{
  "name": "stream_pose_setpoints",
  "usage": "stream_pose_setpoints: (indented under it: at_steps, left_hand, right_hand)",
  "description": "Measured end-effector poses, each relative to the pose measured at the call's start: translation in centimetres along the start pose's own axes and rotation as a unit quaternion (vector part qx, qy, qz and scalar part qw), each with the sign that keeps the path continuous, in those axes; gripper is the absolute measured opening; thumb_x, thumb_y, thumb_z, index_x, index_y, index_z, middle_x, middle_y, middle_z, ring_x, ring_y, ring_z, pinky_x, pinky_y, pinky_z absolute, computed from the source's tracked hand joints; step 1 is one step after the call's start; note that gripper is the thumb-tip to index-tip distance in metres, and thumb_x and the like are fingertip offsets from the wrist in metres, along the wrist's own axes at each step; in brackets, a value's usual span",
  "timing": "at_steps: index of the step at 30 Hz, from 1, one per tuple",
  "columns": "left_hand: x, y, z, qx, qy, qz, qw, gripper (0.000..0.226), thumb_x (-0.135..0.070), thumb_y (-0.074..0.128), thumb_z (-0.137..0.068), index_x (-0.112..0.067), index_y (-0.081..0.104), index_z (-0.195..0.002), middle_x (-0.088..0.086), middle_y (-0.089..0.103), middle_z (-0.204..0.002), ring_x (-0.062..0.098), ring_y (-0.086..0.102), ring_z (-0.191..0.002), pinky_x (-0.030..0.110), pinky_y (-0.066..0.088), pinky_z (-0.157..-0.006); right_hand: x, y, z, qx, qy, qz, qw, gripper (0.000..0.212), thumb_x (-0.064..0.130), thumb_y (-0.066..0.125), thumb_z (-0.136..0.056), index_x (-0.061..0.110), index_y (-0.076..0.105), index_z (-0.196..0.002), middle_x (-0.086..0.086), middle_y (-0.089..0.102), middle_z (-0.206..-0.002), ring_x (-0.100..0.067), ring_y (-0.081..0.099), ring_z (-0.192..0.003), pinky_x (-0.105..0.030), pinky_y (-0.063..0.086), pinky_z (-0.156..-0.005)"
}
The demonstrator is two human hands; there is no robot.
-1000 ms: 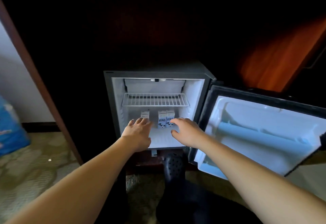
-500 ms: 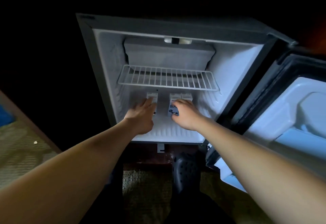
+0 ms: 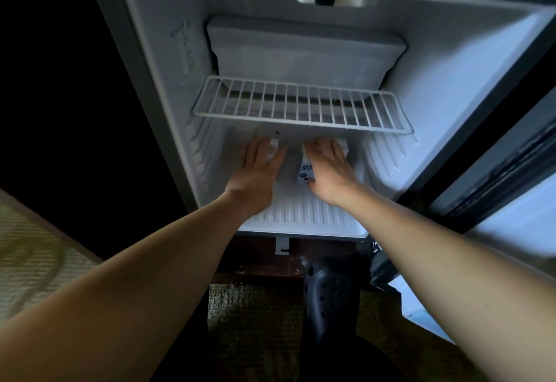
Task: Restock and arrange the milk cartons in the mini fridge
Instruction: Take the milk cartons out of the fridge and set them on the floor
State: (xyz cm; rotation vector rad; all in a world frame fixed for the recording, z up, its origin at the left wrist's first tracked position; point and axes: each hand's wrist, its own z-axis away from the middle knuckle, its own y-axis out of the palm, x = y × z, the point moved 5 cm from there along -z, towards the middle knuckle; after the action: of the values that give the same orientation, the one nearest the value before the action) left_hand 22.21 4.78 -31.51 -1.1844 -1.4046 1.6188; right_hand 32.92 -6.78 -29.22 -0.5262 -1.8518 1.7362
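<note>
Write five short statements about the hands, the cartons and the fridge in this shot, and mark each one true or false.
1. The left hand and the right hand both reach in below the wire shelf. True.
2. The milk cartons stand on the wire shelf. False: they sit on the fridge floor beneath it.
3. The fridge door is closed. False: it stands open at the right.
4. The left hand touches a carton. True.
5. The right hand hangs free outside the fridge. False: it lies on the milk cartons inside.
</note>
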Motion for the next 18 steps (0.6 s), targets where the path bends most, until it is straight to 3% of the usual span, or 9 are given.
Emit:
stream_pose_setpoints:
  at_steps: [2,4,6,9,12,15,18]
  left_hand:
    - [-0.5,-0.4,0.3,-0.064,0.006,-0.038,0.997,0.09,0.003,0.054,-0.086,-0.019,0.006,-0.159,0.016,0.005,-0.158,0.038,0.01,-0.147,0.041,0.031,-0.114]
    - [-0.7,-1.1,0.5,-0.112,0.01,-0.059,0.992,0.074,0.007,0.052,-0.083,-0.012,0.028,-0.15,0.017,0.026,-0.145,0.034,0.039,-0.127,0.039,0.045,-0.099]
    - [-0.5,-1.2,0.6,-0.097,0.012,-0.048,0.994,0.055,0.013,0.051,-0.079,-0.006,0.045,-0.131,0.018,0.032,-0.138,0.034,0.044,-0.119,0.042,0.05,-0.088]
    - [-0.1,-1.9,1.5,-0.051,0.014,-0.064,0.996,0.054,0.017,0.057,-0.076,-0.007,0.049,-0.123,0.013,0.04,-0.133,0.033,0.05,-0.116,0.042,0.051,-0.084]
    - [-0.9,-3.9,3.0,-0.021,0.055,-0.088,0.994,0.051,0.014,0.06,-0.075,-0.013,0.053,-0.118,0.006,0.052,-0.121,0.028,0.057,-0.107,0.039,0.052,-0.081]
    - [-1.9,-6.7,4.9,0.01,0.107,-0.097,0.989,0.042,0.01,0.057,-0.078,-0.018,0.058,-0.109,0.001,0.059,-0.111,0.024,0.061,-0.104,0.038,0.052,-0.08]
    - [-3.2,-10.1,6.9,-0.004,0.107,-0.109,0.988,0.025,-0.007,0.061,-0.088,-0.022,0.058,-0.108,-0.003,0.061,-0.111,0.02,0.061,-0.104,0.038,0.052,-0.08]
  right_hand:
    - [0.0,0.1,0.2,-0.019,-0.008,0.043,0.999,0.073,0.014,0.071,-0.084,0.014,0.034,-0.148,-0.013,0.031,-0.144,-0.034,0.026,-0.137,-0.041,0.034,-0.109]
    - [0.2,0.1,0.8,-0.035,-0.024,0.098,0.994,0.053,0.011,0.07,-0.085,0.011,0.05,-0.134,-0.013,0.042,-0.137,-0.033,0.033,-0.132,-0.038,0.035,-0.108]
    - [0.3,0.0,1.7,-0.038,-0.016,0.112,0.993,0.041,0.008,0.07,-0.086,0.011,0.058,-0.125,-0.011,0.047,-0.132,-0.031,0.041,-0.128,-0.038,0.04,-0.104]
    - [0.8,-1.3,3.1,-0.027,-0.018,0.099,0.995,0.038,0.007,0.069,-0.088,0.011,0.057,-0.124,-0.008,0.05,-0.128,-0.029,0.051,-0.122,-0.04,0.048,-0.092]
    - [0.9,-3.5,4.8,0.017,-0.023,0.072,0.997,0.037,0.024,0.069,-0.091,0.013,0.058,-0.125,-0.006,0.055,-0.126,-0.027,0.056,-0.117,-0.042,0.053,-0.09]
    - [1.0,-6.1,7.5,0.018,-0.027,0.048,0.998,0.036,0.044,0.067,-0.089,0.018,0.061,-0.114,-0.002,0.06,-0.116,-0.023,0.059,-0.107,-0.038,0.053,-0.082]
    - [1.1,-9.1,10.7,0.009,-0.018,0.024,1.0,0.03,0.047,0.065,-0.087,0.021,0.061,-0.103,0.002,0.058,-0.107,-0.019,0.057,-0.101,-0.032,0.046,-0.072]
